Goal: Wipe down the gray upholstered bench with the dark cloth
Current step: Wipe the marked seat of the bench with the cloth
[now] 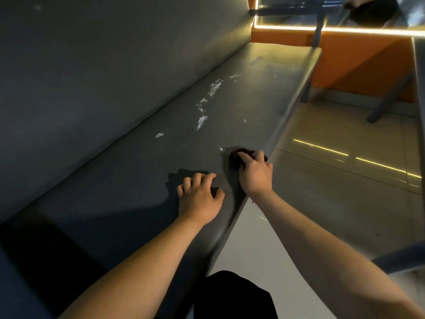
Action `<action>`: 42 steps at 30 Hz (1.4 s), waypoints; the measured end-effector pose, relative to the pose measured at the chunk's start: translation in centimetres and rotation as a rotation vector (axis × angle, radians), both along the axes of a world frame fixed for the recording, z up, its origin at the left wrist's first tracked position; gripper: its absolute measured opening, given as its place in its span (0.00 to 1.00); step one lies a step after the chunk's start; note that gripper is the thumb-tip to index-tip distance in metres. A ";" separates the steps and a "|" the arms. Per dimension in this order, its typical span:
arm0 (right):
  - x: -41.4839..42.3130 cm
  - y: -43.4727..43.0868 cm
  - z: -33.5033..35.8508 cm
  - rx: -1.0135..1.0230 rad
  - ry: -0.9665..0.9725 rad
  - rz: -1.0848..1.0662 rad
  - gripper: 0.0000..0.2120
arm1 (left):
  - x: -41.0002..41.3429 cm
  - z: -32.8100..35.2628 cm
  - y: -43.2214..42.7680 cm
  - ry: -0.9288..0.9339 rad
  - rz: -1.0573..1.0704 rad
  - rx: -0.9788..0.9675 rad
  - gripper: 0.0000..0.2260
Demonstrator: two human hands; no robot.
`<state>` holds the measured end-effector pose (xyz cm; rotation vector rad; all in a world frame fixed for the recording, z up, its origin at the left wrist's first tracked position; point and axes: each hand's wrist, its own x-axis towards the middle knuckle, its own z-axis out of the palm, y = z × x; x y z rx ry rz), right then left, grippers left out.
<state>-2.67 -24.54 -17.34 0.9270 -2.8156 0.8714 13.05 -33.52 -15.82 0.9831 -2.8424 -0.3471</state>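
The right hand (pixel 254 172) is clutching the cloth (pixel 236 155) on the bench (pixel 138 180); the left hand (pixel 199 195) is bracing, empty. White streaks (pixel 204 104) beyond the cloth are waiting, so most wiping seems left.

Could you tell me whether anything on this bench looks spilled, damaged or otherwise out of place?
Yes. A trail of whitish, shiny smears runs along the bench seat, beyond the hands, like spilled liquid not yet wiped. The right hand presses the dark cloth near the front edge; the left hand rests flat on the seat.
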 end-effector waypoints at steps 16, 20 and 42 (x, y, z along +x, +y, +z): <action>-2.7 -7.2 2.2 0.264 0.090 0.067 0.20 | 0.0 -1.8 -5.3 0.036 0.202 0.102 0.25; -4.3 -7.8 2.4 0.339 0.020 -0.050 0.18 | -0.2 -1.8 -5.3 0.019 0.208 0.105 0.25; 1.0 -8.2 1.1 0.064 -0.003 0.306 0.20 | 0.0 -2.0 -5.2 0.074 0.222 0.065 0.27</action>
